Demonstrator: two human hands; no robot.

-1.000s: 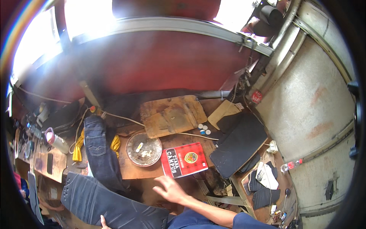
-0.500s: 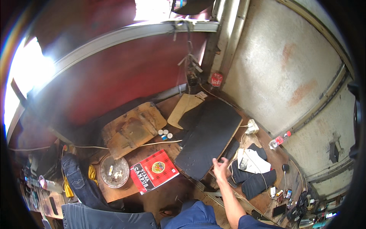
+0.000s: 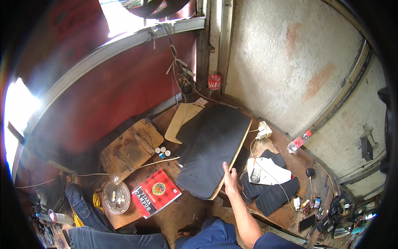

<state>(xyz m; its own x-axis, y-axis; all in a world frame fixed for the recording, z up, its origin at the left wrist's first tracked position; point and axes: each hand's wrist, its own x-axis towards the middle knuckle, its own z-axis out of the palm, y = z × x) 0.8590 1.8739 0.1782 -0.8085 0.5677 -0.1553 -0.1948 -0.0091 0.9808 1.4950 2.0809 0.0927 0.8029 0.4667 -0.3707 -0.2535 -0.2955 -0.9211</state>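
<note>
My right hand (image 3: 231,181) is at the near right edge of a large black-covered board (image 3: 215,145), with the thumb along its edge and the other fingers partly hidden. The board's pale wooden edge shows along that side, and it looks slightly lifted there. Under the board's far left side lies a cream curved flat piece (image 3: 181,120). Just right of my hand are black padded pieces (image 3: 277,195) with a white sheet-like piece (image 3: 269,171) on them. My left hand is out of view.
Left of the board are a stained wooden board (image 3: 132,149), several small bottles or caps (image 3: 162,150), a red plaid book (image 3: 156,193) and a round ashtray-like dish (image 3: 116,197). A white power socket (image 3: 263,131) with cables and a plastic bottle (image 3: 298,142) stand on the right.
My right hand has closed in on the board's edge, and that edge now shows raised. The whole view has shifted, so most things appear farther left.
</note>
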